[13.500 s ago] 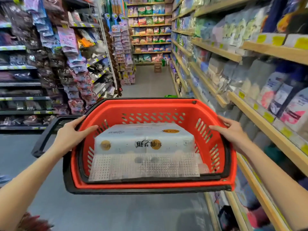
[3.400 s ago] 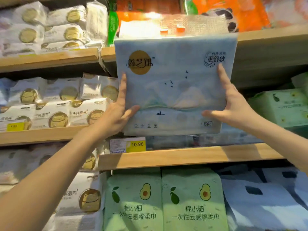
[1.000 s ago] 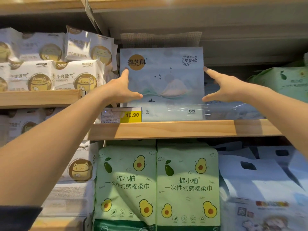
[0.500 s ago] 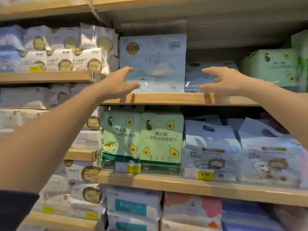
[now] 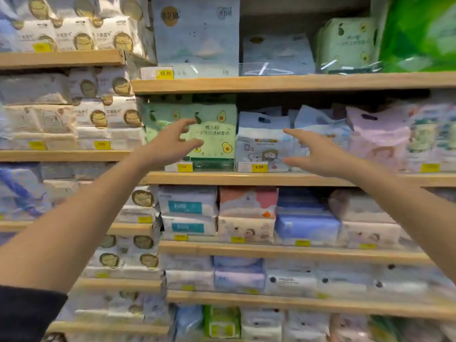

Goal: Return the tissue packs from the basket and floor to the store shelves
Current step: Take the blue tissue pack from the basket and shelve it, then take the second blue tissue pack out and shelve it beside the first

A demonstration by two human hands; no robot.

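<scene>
A pale blue tissue pack (image 5: 196, 37) with a gold round logo stands upright on the upper wooden shelf (image 5: 293, 82), at top centre. My left hand (image 5: 172, 141) hovers below it, fingers spread, in front of a green avocado-print pack (image 5: 212, 134). My right hand (image 5: 318, 154) is also empty and spread, in front of a white and blue pack (image 5: 261, 144). Neither hand touches anything. The basket is out of view.
Wooden shelves full of tissue packs fill the view. A lying pale blue pack (image 5: 276, 54) sits behind a transparent lip right of the standing pack, with a dark gap above it. Yellow price tags (image 5: 259, 167) line the shelf edges. A green bag (image 5: 419, 33) is top right.
Both hands have let go of the pale blue pack and drawn back and down from it. The view has tilted downward, showing more lower shelves.
</scene>
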